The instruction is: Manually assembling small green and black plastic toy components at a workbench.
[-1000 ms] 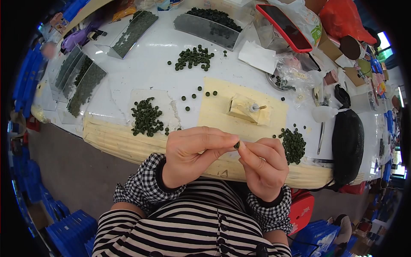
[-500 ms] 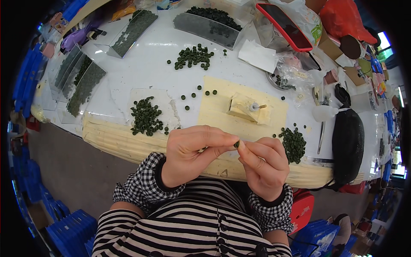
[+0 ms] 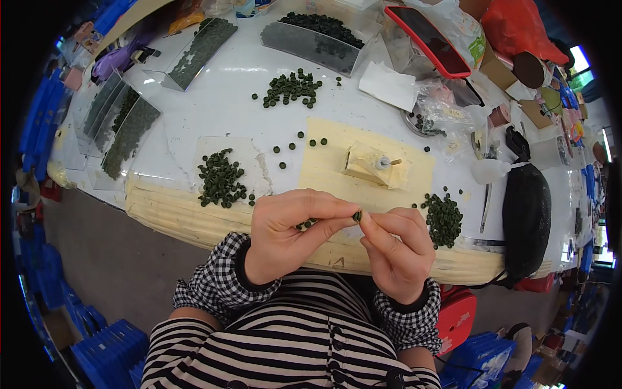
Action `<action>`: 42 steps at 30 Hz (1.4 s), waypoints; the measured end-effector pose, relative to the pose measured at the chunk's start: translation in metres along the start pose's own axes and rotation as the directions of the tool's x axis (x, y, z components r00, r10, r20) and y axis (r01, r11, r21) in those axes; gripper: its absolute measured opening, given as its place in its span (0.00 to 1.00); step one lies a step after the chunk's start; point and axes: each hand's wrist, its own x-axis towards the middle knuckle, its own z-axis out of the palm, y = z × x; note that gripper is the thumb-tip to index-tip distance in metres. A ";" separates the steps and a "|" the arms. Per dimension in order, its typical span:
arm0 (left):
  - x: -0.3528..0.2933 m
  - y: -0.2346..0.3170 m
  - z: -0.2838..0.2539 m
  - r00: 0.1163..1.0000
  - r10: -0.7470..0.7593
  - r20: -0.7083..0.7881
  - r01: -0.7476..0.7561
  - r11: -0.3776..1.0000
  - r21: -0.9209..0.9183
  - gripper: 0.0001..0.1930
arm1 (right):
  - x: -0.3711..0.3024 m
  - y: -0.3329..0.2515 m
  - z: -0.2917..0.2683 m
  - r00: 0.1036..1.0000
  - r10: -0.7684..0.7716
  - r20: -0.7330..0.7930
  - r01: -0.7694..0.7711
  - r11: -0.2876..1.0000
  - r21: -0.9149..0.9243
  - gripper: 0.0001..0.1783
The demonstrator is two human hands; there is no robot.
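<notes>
Clock centred on the pinched pc; 12 = away from wearer. L hand (image 3: 285,223) & R hand (image 3: 403,249) meet tip to tip just above the cream strip (image 3: 178,212) at the worktop's (image 3: 227,107) near edge, both pinching one small dark green pc (image 3: 357,216). A few more green pcs show in the L hand's curl; can't tell if gripped or lying behind. Pinch is prob. bimanual b/c the pc is tiny & needs steadying from both sides, held close for a good look.

L pile (image 3: 220,178) lies b/w 9 & 10, R pile (image 3: 445,220) at 3, prob. so each hand has its own heap w/in easy reach. Block w/ peg (image 3: 376,165) sits b/w 12 & 1 on a cream sheet (image 3: 324,178), prob. central for either hand. Far pile (image 3: 291,89) at 11; clear bin (image 3: 311,48) of like pcs beyond it, prob. bulk stock kept out of the way.

Labels: clear bag (image 3: 434,107) b/w 1 & 2 has a sm. pale tag w/ marks, too tiny to read; white plastic bag (image 3: 463,29) at 1 has green print. Phone (image 3: 431,42) beside it, screen dark.
</notes>
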 end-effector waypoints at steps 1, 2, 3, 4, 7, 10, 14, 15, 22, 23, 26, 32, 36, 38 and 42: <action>0.000 0.000 0.000 1.000 -0.001 -0.001 0.001 1.000 0.001 0.11 | 0.000 0.000 0.000 1.000 0.001 -0.001 -0.001 1.000 0.005 0.25; -0.001 0.000 0.000 1.000 -0.007 -0.003 0.007 1.000 -0.003 0.10 | 0.000 0.000 0.001 1.000 0.001 -0.003 -0.001 1.000 0.009 0.25; -0.001 0.000 0.000 1.000 -0.013 -0.006 0.013 1.000 -0.007 0.10 | 0.000 0.000 0.001 1.000 0.002 -0.004 -0.002 1.000 0.014 0.25; -0.001 -0.001 0.000 1.000 -0.019 -0.007 0.019 1.000 -0.011 0.10 | 0.000 0.000 0.001 1.000 0.002 -0.004 -0.002 1.000 0.013 0.25; 0.000 0.000 0.000 1.000 -0.022 -0.003 0.022 1.000 -0.016 0.10 | 0.000 0.000 0.001 1.000 0.004 -0.002 -0.004 1.000 0.013 0.25; 0.000 -0.001 0.000 1.000 -0.023 0.001 0.023 0.999 -0.033 0.10 | -0.001 0.000 0.001 1.000 0.006 0.002 -0.006 1.000 0.015 0.25; -0.001 0.000 -0.001 1.000 -0.021 0.004 0.021 1.000 -0.020 0.10 | -0.002 0.000 0.002 1.000 0.001 0.000 -0.001 1.000 0.019 0.25; -0.001 0.000 -0.001 1.000 -0.022 0.006 0.022 1.000 -0.020 0.10 | -0.001 0.000 0.002 1.000 0.001 0.001 -0.001 1.000 0.019 0.25; 0.006 0.006 -0.004 0.999 -0.021 0.051 0.018 0.998 0.057 0.10 | 0.000 0.000 -0.006 0.996 0.082 -0.018 -0.083 0.997 -0.011 0.22; 0.008 0.008 -0.006 0.999 -0.008 0.049 0.000 0.986 0.168 0.10 | -0.002 0.002 -0.011 0.989 0.137 -0.052 -0.139 0.990 -0.032 0.20; 0.014 0.006 -0.014 0.996 0.007 0.089 -0.048 0.882 0.468 0.09 | -0.008 0.010 -0.025 0.945 0.298 -0.135 -0.317 0.937 -0.150 0.16; 0.014 -0.007 -0.012 0.995 0.036 0.096 -0.094 0.692 0.716 0.07 | -0.016 0.013 -0.039 0.924 0.379 -0.046 -0.359 0.823 -0.440 0.07; 0.016 -0.002 -0.015 0.996 0.025 0.086 -0.077 0.724 0.686 0.08 | -0.018 0.011 -0.037 0.921 0.389 -0.033 -0.348 0.779 -0.522 0.06; 0.013 0.005 -0.020 0.988 -0.041 0.149 -0.069 0.749 0.659 0.08 | -0.019 0.012 -0.037 0.926 0.377 -0.029 -0.330 0.768 -0.548 0.06; 0.006 0.012 -0.022 0.967 -0.082 0.240 -0.108 0.724 0.681 0.09 | -0.020 0.014 -0.033 0.937 0.349 -0.023 -0.300 0.767 -0.567 0.05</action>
